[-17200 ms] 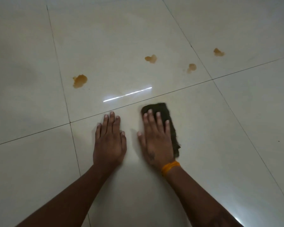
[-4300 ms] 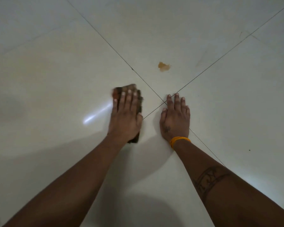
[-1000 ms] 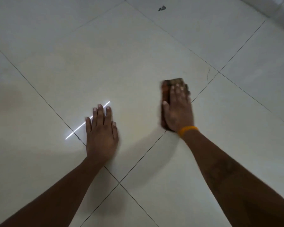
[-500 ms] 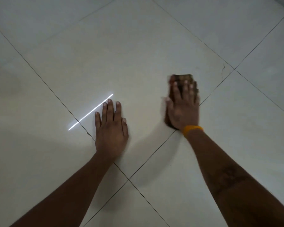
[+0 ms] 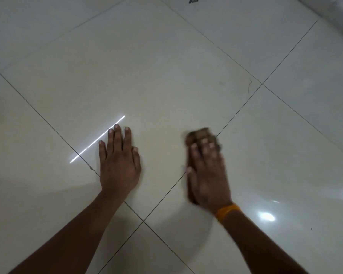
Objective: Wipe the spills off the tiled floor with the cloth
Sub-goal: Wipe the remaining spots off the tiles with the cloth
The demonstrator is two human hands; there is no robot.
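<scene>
- Compared with half a second ago, the right hand (image 5: pixel 208 173) and the dark, coarse cloth (image 5: pixel 203 135) sit nearer the person, motion-blurred.
- Its straight fingers press the cloth onto the glossy tiled floor (image 5: pixel 166 76).
- The left hand (image 5: pixel 118 163) stays flat, fingers released.

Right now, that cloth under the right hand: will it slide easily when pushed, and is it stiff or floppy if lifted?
Probably slides easily: the floor is glossy and the cloth is blurred under the flat right hand. Likely floppy: its far edge looks bunched and uneven. Probably light, though that is hard to tell.
</scene>
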